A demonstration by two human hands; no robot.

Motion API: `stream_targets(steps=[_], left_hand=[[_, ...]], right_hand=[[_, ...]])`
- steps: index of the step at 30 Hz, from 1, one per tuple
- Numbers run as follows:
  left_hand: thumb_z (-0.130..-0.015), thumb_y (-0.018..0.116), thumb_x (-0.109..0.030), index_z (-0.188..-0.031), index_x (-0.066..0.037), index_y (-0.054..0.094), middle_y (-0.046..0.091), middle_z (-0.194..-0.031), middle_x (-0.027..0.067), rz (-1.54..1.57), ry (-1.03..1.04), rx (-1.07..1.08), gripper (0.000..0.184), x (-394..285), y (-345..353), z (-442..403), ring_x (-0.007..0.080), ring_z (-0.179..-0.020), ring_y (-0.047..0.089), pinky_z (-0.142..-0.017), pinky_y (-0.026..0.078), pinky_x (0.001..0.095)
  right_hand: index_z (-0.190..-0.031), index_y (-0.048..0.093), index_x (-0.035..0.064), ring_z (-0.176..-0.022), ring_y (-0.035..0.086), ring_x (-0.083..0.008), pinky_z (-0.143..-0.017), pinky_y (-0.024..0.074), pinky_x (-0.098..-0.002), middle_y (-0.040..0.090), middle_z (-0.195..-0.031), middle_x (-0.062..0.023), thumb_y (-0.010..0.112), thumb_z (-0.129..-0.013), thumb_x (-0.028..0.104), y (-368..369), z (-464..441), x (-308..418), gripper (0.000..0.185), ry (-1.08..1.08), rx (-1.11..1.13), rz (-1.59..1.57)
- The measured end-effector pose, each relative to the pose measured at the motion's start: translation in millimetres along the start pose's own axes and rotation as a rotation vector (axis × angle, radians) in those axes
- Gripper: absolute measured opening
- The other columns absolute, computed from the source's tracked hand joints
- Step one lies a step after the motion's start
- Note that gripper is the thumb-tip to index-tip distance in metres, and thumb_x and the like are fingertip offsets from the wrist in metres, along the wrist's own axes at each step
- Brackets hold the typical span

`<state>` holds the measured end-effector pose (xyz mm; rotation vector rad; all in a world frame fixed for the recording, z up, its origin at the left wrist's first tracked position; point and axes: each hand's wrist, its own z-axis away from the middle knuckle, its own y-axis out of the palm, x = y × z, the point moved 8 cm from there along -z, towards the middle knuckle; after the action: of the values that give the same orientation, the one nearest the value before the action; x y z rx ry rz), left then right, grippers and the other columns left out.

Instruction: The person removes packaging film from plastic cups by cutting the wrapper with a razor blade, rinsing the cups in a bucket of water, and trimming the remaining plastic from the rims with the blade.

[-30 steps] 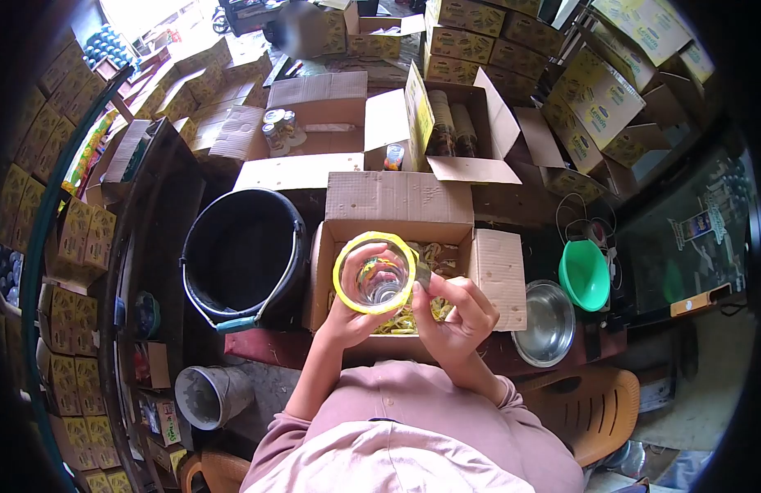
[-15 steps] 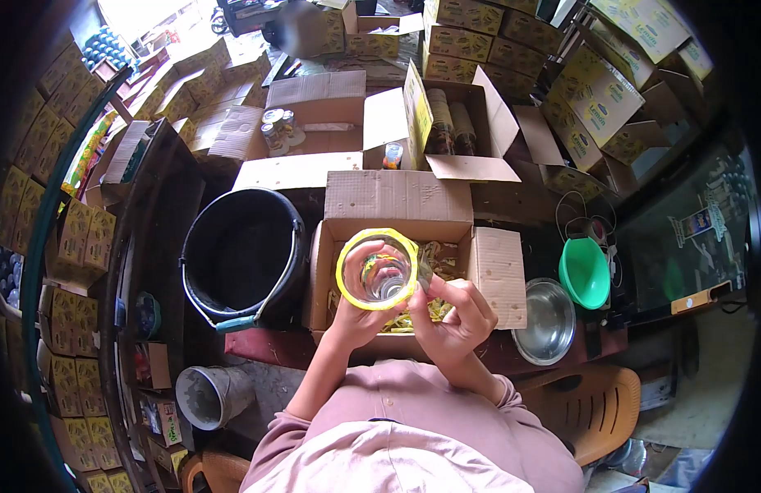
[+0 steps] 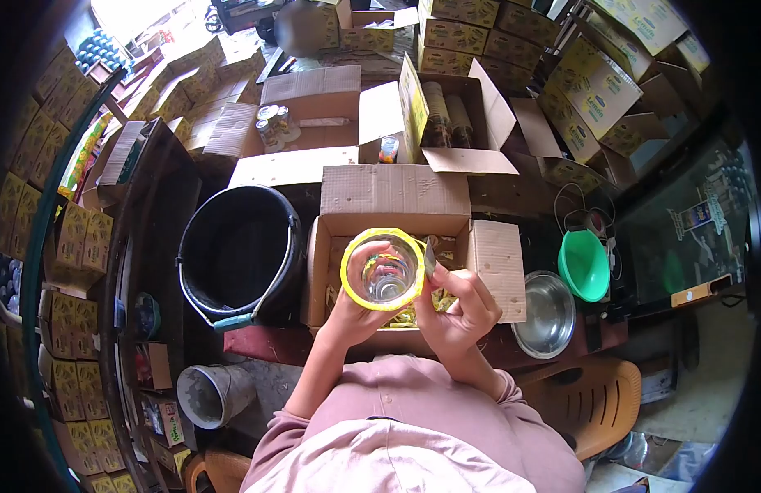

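A clear cup with a yellow rim (image 3: 383, 233) has its open mouth facing the camera. My left hand (image 3: 350, 316) is wrapped round the cup's left and lower side. My right hand (image 3: 461, 311) is closed at the cup's right side, its thumb and forefinger pinching a small flat grey piece (image 3: 430, 256) that looks like a blade, close against the rim. Beneath both hands stands an open cardboard box (image 3: 395, 191) with yellow strips (image 3: 406, 317) inside, partly hidden by the hands and cup.
Left of the box is a large black bucket (image 3: 236, 246), with a grey bucket (image 3: 216, 396) below it. A metal bowl (image 3: 544, 316) and a green bowl (image 3: 584, 265) lie right. Beyond are open cartons (image 3: 294, 160) holding cups (image 3: 273, 127). An orange chair (image 3: 590, 403) is at lower right.
The cup has shifted slightly right, and the grey piece now stands more upright beside the rim. Both hands keep their hold. The whole view has tilted a little.
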<state>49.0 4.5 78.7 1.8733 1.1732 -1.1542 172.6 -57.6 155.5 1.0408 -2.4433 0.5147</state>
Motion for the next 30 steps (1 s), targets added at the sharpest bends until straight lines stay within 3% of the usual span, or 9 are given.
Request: stream_targets(steps=[3, 21, 24, 27, 30], left_hand=[[-0.066, 0.076, -0.008, -0.123, -0.005, 0.034, 0.038, -0.119, 0.0097, -0.091, 0.049, 0.017, 0.071, -4, -1, -1, 0.0184, -0.101, 0.051, -0.086, 0.045, 0.0301], [-0.066, 0.075, -0.008, -0.121, -0.004, 0.036, 0.038, -0.119, 0.0094, -0.129, 0.053, 0.059, 0.067, -3, 0, 2, 0.0193, -0.101, 0.05, -0.087, 0.043, 0.0308], [-0.068, 0.074, -0.01, -0.123, -0.003, 0.035, 0.036, -0.12, 0.009, -0.069, 0.003, 0.086, 0.068, -4, -1, 0, 0.0182, -0.103, 0.048, -0.088, 0.042, 0.0302], [-0.072, 0.071, -0.014, -0.126, -0.003, 0.031, 0.035, -0.121, 0.0086, 0.257, -0.098, 0.059, 0.068, 7, 3, 3, 0.0171, -0.106, 0.046, -0.09, 0.041, 0.0296], [-0.076, 0.066, -0.016, -0.128, -0.003, 0.027, 0.034, -0.121, 0.0083, 0.252, -0.087, 0.076, 0.067, 1, 5, 2, 0.0167, -0.108, 0.044, -0.092, 0.039, 0.0293]], right_hand=[[-0.09, 0.065, 0.0021, -0.051, 0.056, -0.013, -0.046, 0.0449, -0.0226, 0.056, -0.062, -0.0048, 0.069, -0.062, -0.008, 0, -1, 0, 0.03, -0.008, -0.004, 0.002], [-0.092, 0.065, 0.0023, -0.053, 0.056, -0.0132, -0.048, 0.0451, -0.0233, 0.055, -0.063, -0.0057, 0.069, -0.062, -0.007, 2, -7, 2, 0.032, -0.073, 0.05, 0.081], [-0.09, 0.065, 0.001, -0.055, 0.058, -0.0132, -0.049, 0.0462, -0.0224, 0.058, -0.065, -0.0068, 0.069, -0.063, -0.007, 4, -10, -6, 0.028, 0.017, 0.08, -0.008], [-0.089, 0.065, 0.0003, -0.056, 0.06, -0.0132, -0.05, 0.0472, -0.0215, 0.06, -0.066, -0.0077, 0.068, -0.065, -0.007, 3, -10, -9, 0.025, 0.093, 0.069, -0.071], [-0.088, 0.065, 0.0002, -0.056, 0.06, -0.0131, -0.05, 0.0478, -0.0212, 0.061, -0.066, -0.0076, 0.068, -0.066, -0.007, 0, -10, -5, 0.023, 0.103, 0.06, -0.082]])
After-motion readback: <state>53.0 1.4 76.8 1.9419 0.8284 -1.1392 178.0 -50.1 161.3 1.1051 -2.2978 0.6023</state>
